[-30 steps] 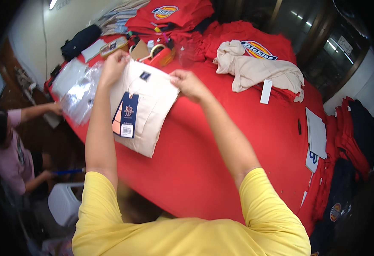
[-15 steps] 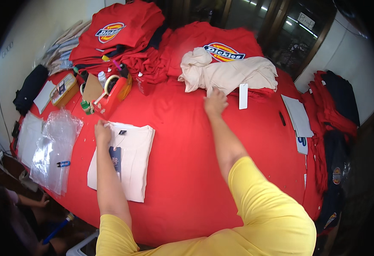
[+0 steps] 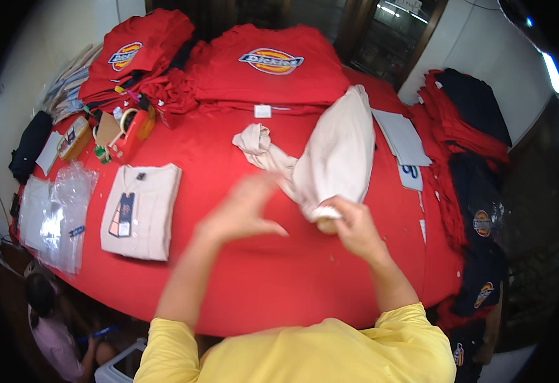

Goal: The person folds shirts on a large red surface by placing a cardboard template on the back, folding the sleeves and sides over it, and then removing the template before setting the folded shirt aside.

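Note:
In front of me, a crumpled cream garment (image 3: 340, 153) stretches from the far side of the red-covered table (image 3: 247, 287) toward my chest. My right hand (image 3: 356, 230) is closed on its near end, which is bunched like a cuff or hem. A loose, twisted part of the cloth (image 3: 260, 143) lies off to the left. My left hand (image 3: 244, 207) hovers just left of the garment, thumb spread away from motion-smeared fingers, with nothing seen in it. Further left lies a neatly folded cream shirt (image 3: 152, 210) with dark hang tags (image 3: 124, 214) on its front.
Clear plastic bags (image 3: 69, 217) lie at the left edge. Behind them stand a red tape dispenser (image 3: 132, 131) and a yellow box (image 3: 74, 138). Red shirts (image 3: 273, 83) are piled at the back. White sheets (image 3: 400, 137) and dark garments (image 3: 477, 191) line the right. A person (image 3: 56, 332) sits lower left.
My right hand has drawn the cream garment off the red pile and toward me. My left hand has left the folded shirt and moved right. The view has shifted.

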A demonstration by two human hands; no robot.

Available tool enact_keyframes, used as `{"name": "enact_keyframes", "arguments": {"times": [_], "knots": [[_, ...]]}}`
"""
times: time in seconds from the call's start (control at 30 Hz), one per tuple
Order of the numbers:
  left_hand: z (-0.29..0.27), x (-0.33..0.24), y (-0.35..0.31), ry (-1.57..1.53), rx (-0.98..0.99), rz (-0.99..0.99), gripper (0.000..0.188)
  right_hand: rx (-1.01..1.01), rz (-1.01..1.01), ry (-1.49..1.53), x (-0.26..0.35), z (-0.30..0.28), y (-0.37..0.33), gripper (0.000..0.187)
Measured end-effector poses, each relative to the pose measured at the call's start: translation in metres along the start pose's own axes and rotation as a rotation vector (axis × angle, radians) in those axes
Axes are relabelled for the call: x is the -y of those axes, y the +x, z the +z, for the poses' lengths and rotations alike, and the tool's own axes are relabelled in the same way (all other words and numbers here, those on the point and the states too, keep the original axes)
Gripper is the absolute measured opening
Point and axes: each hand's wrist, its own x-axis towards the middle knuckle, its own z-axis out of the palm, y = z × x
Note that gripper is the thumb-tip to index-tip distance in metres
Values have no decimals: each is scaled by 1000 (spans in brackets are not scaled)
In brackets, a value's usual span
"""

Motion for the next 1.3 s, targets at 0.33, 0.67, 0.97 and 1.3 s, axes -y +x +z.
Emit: {"name": "enact_keyframes", "arguments": {"times": [0.33, 0.67, 0.97, 1.3], "knots": [[132, -64, -65, 120, -429, -434, 24, -322, -832, 445, 50, -255, -205, 15], [-148, -151, -97, -975, 450, 798, 14, 776, -904, 909, 3, -317, -165, 10], [-43, -18, 84, 857, -614, -389, 67, -477, 352, -613, -194, -228, -36, 25], [94, -69, -133, 257, -186, -1362, 43, 57, 491, -299, -178, -117, -218, 59]]}}
